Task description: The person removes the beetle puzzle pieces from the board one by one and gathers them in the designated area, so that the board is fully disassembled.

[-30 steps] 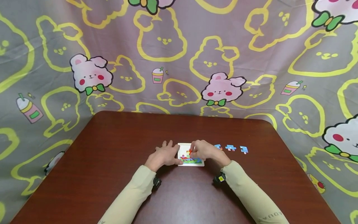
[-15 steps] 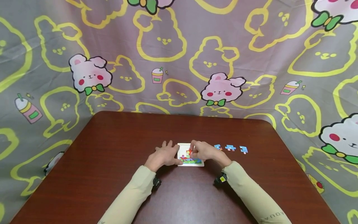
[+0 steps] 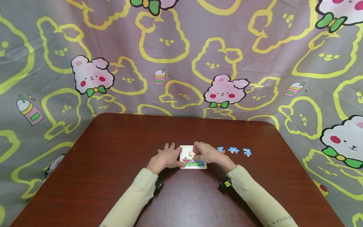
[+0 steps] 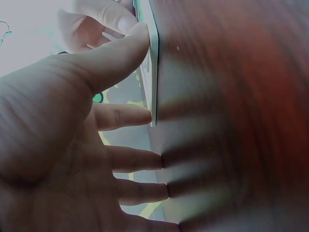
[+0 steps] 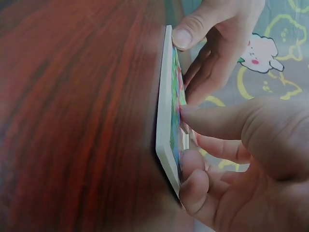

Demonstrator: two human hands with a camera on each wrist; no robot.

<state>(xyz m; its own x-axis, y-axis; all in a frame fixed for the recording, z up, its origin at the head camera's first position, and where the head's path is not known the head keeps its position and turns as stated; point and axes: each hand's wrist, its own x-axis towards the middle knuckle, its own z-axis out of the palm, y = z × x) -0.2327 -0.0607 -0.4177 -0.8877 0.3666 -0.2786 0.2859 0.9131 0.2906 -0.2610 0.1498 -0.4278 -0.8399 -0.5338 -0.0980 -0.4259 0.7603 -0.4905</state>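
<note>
The left hand (image 3: 168,157) is spreading its fingers apart, its thumb and forefinger touching the left edge of the puzzle (image 3: 193,167) while the other fingertips are resting on the table (image 3: 127,132) beside it. The right hand (image 3: 209,154) is curling over the puzzle's right side, thumb and forefinger pinching a piece (image 3: 192,153) just at the picture; its other fingers are bending inward near the rim.

The puzzle is lying flat between the hands, its white tray showing bare at the upper left and its lower part showing green, blue and red. Three blue loose pieces (image 3: 233,150) are lying in a row to the right, the nearest one partly hiding behind the right hand.

Both arms are wearing pale sleeves (image 3: 129,195), and a small black device (image 3: 225,184) is sitting at each wrist. The dark reddish-brown table is shining near its front edge. Behind it and along both sides, a grey-mauve curtain (image 3: 175,37) is hanging, showing yellow outlined animals, pink-cheeked bunnies and drink cups.
</note>
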